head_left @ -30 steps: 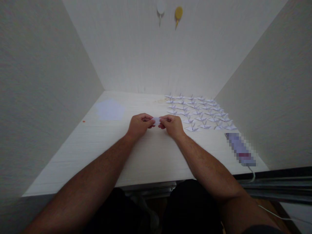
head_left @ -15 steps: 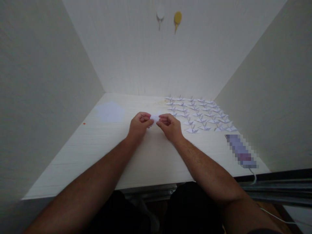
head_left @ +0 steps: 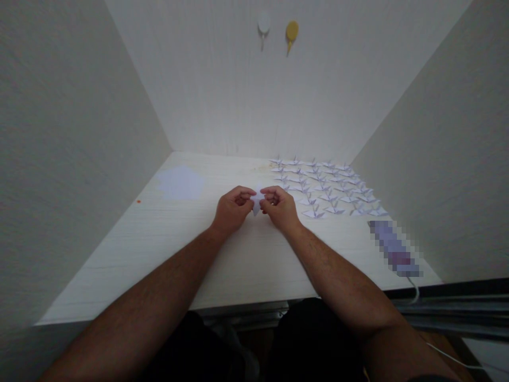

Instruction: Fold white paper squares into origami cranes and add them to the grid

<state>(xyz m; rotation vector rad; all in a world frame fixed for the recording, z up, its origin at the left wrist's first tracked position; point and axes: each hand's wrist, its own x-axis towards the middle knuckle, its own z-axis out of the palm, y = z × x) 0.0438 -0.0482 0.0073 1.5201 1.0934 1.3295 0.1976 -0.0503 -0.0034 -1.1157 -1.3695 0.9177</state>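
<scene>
A small piece of pale folded paper (head_left: 256,201) is pinched between my two hands over the middle of the white table (head_left: 167,239). My left hand (head_left: 233,209) grips its left side with curled fingers. My right hand (head_left: 280,207) grips its right side the same way. Most of the paper is hidden behind my fingers. Just right of my right hand, several finished paper cranes (head_left: 326,185) stand in rows on the table.
A flat stack of pale paper sheets (head_left: 181,182) lies at the back left of the table. A blurred-out oblong object (head_left: 393,248) with a white cable lies near the right front edge. Walls close in on three sides; two hooks (head_left: 292,31) hang on the back wall.
The paper has been turned and refolded between my fingers, from a flat strip to a more pointed shape. My hands stayed in nearly the same place.
</scene>
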